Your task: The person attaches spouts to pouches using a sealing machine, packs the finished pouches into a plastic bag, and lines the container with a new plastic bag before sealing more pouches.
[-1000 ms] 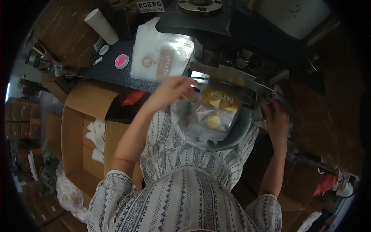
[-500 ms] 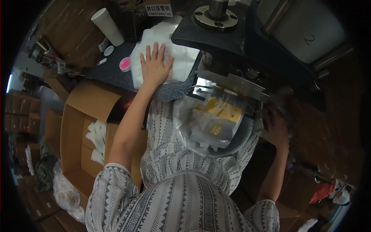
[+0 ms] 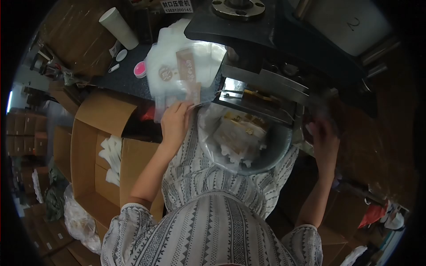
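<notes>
My left hand [image 3: 175, 122] is closed, pinching the near edge of a clear plastic bag [image 3: 188, 73] with brown print. That bag lies on a stack of translucent bags [image 3: 166, 46] on the dark bench. To the right stands a press machine [image 3: 262, 75] with a metal bar across its front. Below it, a plastic-lined basin [image 3: 280, 153] rests at my lap, holding printed bags [image 3: 242, 135] with yellow and white parts. My right hand [image 3: 326, 144] is by the machine's right side, its fingers dim and blurred, so what they touch is unclear.
An open cardboard box [image 3: 84, 164] with white pieces [image 3: 111, 157] inside stands at my left. On the bench are a white cylinder [image 3: 119, 29] and a small pot of pink material [image 3: 140, 69]. Stacked cartons [image 3: 26, 128] fill the far left.
My left hand has gone from lying flat on the bag stack to pinching a bag's near edge, closer to me. The yellow printed bag has dropped lower into the basin.
</notes>
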The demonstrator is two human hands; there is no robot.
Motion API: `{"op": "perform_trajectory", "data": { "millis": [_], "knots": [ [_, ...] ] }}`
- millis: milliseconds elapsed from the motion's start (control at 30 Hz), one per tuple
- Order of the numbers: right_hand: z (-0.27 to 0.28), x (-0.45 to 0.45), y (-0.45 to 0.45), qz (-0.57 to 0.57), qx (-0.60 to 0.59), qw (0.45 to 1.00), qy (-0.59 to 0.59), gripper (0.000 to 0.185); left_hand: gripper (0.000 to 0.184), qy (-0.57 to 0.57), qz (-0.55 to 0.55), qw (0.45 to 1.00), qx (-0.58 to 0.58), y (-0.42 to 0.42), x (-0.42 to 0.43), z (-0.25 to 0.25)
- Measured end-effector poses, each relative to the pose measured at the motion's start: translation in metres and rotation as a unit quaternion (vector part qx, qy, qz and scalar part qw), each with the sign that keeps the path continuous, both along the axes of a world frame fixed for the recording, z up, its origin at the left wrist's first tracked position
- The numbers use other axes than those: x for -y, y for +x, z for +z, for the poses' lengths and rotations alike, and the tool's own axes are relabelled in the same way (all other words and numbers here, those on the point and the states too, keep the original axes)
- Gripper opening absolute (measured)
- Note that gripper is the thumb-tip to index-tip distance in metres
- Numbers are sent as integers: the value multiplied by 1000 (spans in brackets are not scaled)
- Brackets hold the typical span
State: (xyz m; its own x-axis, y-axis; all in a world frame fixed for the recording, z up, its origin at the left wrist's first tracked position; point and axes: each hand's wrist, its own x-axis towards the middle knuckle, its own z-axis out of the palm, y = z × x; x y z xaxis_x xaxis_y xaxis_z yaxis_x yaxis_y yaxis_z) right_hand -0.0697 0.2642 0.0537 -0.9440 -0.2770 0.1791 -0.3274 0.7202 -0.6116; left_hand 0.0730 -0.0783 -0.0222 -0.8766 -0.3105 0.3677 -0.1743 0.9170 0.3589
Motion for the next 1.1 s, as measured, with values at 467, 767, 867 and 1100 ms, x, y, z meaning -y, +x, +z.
{"op": "perform_trajectory", "data": {
  "millis": [467,767,867,1100],
  "knots": [
    [8,82,37,292,-8,949,-123,19,10,172,-192,966,28,11,-72,47],
    [15,49,28,171,-57,979,-95,18,11,263,-159,951,32,-8,-85,36],
    [16,48,31,206,-74,975,-25,18,11,243,-151,958,28,-5,-83,35],
    [10,60,31,245,38,966,-66,20,12,216,-241,946,12,-7,-86,27]
  ]
}}
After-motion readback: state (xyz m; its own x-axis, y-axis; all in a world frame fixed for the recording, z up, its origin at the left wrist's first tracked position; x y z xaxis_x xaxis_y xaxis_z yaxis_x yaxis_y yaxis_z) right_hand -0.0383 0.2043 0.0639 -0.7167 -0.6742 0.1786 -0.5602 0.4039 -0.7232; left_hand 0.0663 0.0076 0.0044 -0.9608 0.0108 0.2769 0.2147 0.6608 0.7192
